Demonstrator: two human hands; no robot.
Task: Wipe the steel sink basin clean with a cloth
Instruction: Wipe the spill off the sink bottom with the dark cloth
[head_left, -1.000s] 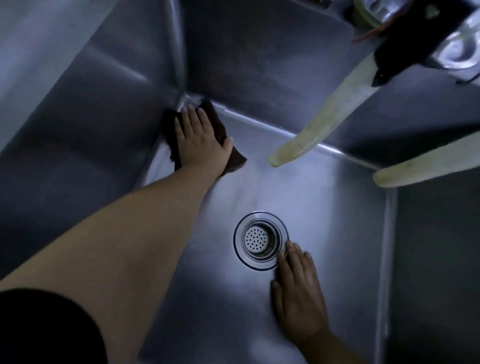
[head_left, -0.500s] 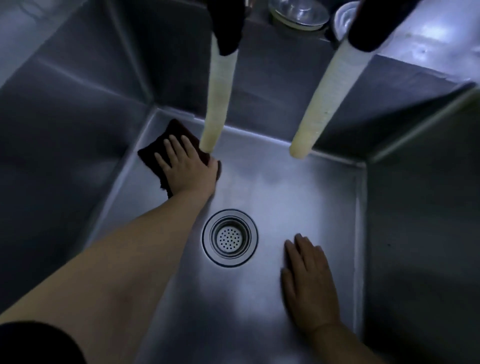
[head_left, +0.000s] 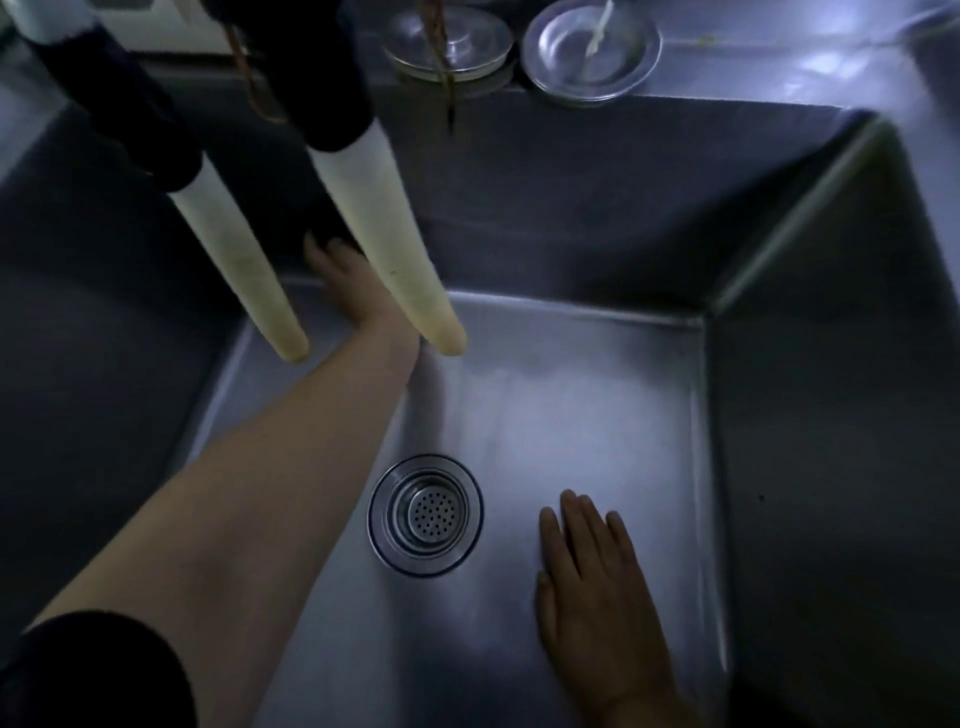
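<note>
The steel sink basin (head_left: 571, 405) is deep, with a round strainer drain (head_left: 425, 514) in its floor. My left hand (head_left: 345, 283) reaches to the foot of the far wall, between two hanging hoses. Its fingers press a dark cloth (head_left: 311, 226) flat against that wall. The cloth is hard to make out against the dark steel, and the hoses hide part of the hand. My right hand (head_left: 597, 582) lies flat on the basin floor, to the right of the drain, with its fingers straight.
Two pale ribbed hoses, one on the left (head_left: 244, 280) and one on the right (head_left: 395, 249), hang into the basin from dark fittings. A steel lid (head_left: 447, 39) and a shallow steel dish (head_left: 592, 52) sit on the back rim. Steep walls enclose the basin.
My left hand has slid the cloth from the far left corner of the floor rightward and up onto the far wall. The view has swung left. My right hand stays flat near the drain.
</note>
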